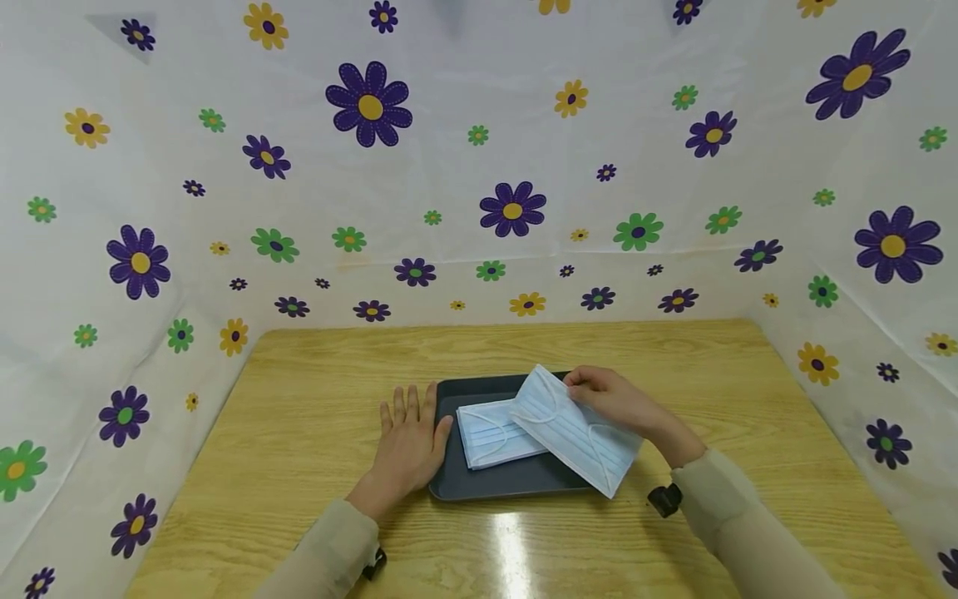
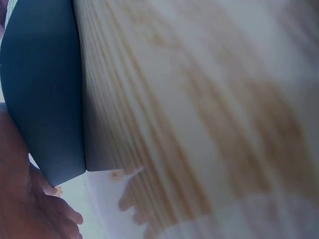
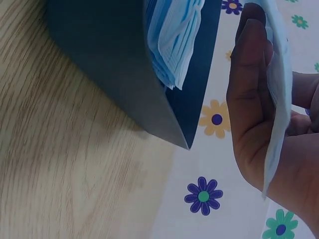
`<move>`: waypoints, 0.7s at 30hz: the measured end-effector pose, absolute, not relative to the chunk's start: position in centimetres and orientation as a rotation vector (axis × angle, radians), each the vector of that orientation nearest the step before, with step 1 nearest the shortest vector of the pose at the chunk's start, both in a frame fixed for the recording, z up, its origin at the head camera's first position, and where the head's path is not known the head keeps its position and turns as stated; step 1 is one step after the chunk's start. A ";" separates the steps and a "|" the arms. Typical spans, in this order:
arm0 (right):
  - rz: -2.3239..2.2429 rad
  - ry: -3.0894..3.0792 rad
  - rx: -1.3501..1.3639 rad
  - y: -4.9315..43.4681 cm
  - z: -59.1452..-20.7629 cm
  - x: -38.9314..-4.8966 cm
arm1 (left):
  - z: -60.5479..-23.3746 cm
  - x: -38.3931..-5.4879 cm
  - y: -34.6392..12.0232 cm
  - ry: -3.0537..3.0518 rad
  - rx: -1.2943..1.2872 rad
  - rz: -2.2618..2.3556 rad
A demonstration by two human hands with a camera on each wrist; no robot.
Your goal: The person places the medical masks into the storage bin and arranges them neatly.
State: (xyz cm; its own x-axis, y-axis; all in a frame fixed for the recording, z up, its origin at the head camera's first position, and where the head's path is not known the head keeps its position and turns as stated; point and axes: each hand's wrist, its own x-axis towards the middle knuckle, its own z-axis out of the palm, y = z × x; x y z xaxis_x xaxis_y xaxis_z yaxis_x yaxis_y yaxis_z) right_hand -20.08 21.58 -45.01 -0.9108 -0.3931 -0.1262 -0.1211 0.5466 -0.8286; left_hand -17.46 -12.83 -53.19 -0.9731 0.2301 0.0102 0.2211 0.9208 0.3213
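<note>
A dark grey tray (image 1: 464, 485) lies on the wooden table, with a stack of light blue face masks (image 1: 485, 434) in its left part. My right hand (image 1: 617, 406) pinches one face mask (image 1: 572, 441) by its upper edge, over the tray's right side. That mask slants down to the right and covers part of the stack. From the right wrist view, the held mask (image 3: 281, 94) runs between the thumb and the fingers. My left hand (image 1: 407, 451) rests flat with fingers spread, its thumb along the tray's left rim.
Beneath everything is a wood-grain table (image 1: 314, 399). White cloth (image 1: 441, 150) printed with purple, yellow and green flowers rises behind it and on both sides. Each wrist carries a small black camera, such as the right one (image 1: 664, 501).
</note>
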 end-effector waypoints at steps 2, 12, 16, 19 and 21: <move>-1.287 2.484 -0.448 21.2 -45.1 -20.2 | -53.2 -17.5 -12.8 3.049 0.360 0.511; -1.245 2.414 -0.540 19.6 -45.8 -20.9 | -53.3 -17.4 -12.8 3.056 0.359 0.504; -1.210 2.385 -0.566 19.3 -46.4 -21.3 | -53.3 -17.4 -12.8 3.063 0.355 0.498; -1.173 2.395 -0.591 19.0 -46.5 -21.5 | -53.3 -17.4 -12.8 3.070 0.359 0.501; -1.152 2.404 -0.600 18.7 -46.4 -21.6 | -53.2 -17.4 -12.8 3.068 0.356 0.507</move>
State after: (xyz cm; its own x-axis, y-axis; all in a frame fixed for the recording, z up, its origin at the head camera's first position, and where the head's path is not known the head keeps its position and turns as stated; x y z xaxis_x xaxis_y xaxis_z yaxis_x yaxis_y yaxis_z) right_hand -21.63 18.69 -46.42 -0.8250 -0.5381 -0.1728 -0.2025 0.5669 -0.7985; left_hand -17.38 -12.76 -53.18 -0.9740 0.2250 0.0256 0.2212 0.9216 0.3190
